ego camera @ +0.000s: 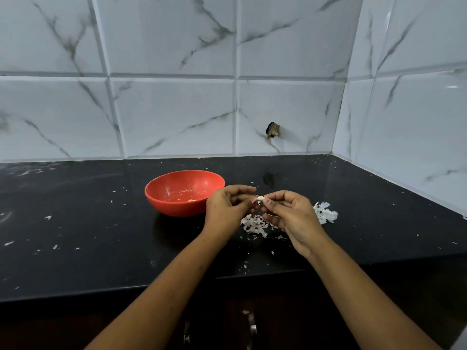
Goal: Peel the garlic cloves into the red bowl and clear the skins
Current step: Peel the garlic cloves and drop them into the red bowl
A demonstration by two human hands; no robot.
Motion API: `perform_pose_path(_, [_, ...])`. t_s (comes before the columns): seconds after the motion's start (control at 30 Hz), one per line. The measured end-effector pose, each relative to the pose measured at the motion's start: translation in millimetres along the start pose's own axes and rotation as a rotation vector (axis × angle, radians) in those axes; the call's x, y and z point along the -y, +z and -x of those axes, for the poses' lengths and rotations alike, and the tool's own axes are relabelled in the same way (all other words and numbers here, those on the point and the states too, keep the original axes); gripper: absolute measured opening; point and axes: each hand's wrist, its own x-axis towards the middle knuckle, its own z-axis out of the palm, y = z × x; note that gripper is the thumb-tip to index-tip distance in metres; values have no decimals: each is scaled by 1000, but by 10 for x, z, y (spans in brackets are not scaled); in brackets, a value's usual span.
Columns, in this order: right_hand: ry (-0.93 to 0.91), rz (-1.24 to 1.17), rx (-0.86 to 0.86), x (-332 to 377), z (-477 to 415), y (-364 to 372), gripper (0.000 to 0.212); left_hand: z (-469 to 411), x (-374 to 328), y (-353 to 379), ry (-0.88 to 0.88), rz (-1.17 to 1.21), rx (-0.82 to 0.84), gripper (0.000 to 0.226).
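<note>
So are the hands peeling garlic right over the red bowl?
No, the left hand and right hand pinch the clove beside the red bowl, above a pile of skins on the counter.

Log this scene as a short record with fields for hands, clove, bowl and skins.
left hand: pinches garlic clove
right hand: pinches the same clove, opposite end
red bowl: on black counter, left of hands, a few bits inside
garlic skins: loose piles on counter beneath and right of hands

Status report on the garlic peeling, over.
Left hand and right hand both pinch one garlic clove. Red bowl left of them, nearly empty. Loose skins on counter, nothing blocking.
</note>
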Motion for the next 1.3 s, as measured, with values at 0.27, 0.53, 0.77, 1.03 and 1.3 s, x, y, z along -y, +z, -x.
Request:
perform_pose_path(0.27, [6,-79,9,34,22,-18,11,11,24,-19,209,-193,-45,28])
perform_pose_path(0.53, [-24,-12,20,30,39,2,13,-23,74,-40,264,-469,24,14])
perform_pose_path(0.77, [-13,7,10,35,39,-6,14,-23,99,-55,240,-547,74,11])
perform_pose_path(1.03, [-92,101,-2,10,35,19,15,-22,132,-53,260,-613,91,9])
perform_pose_path(1.3, [-140,92,-65,-12,9,7,12,4,136,6,327,-533,109,11])
